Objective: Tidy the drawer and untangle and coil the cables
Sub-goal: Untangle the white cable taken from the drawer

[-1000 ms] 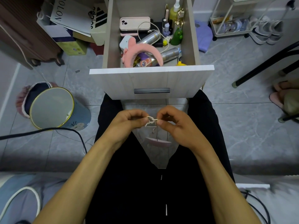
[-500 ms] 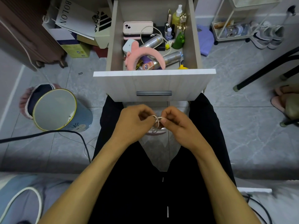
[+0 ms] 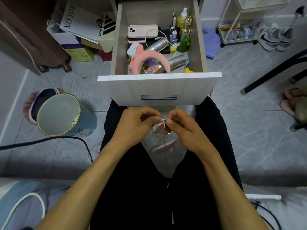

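A small tangle of thin white cable [image 3: 159, 125] hangs between my two hands, just below the open drawer [image 3: 159, 87]. My left hand [image 3: 136, 123] pinches its left side and my right hand [image 3: 181, 126] pinches a loop on its right. Inside the drawer lie a pink phone [image 3: 142, 31], another white cable [image 3: 163, 37] looped over it, a pink headband [image 3: 152, 58], two silver cans [image 3: 157, 45] and several small bottles [image 3: 181, 20]. A pink item [image 3: 163, 146] lies on the floor under my hands.
A blue bin [image 3: 66, 117] with a gold rim stands on the floor at the left, with a black cable [image 3: 49, 140] running past it. Boxes and bags [image 3: 79, 34] are stacked at the back left. A black chair leg [image 3: 272, 73] and shoes [image 3: 275, 39] are at the right.
My hands stay together on the white cable, shifting their grip slightly; the knot now shows as a twisted loop between the fingers. The view has tilted a little.
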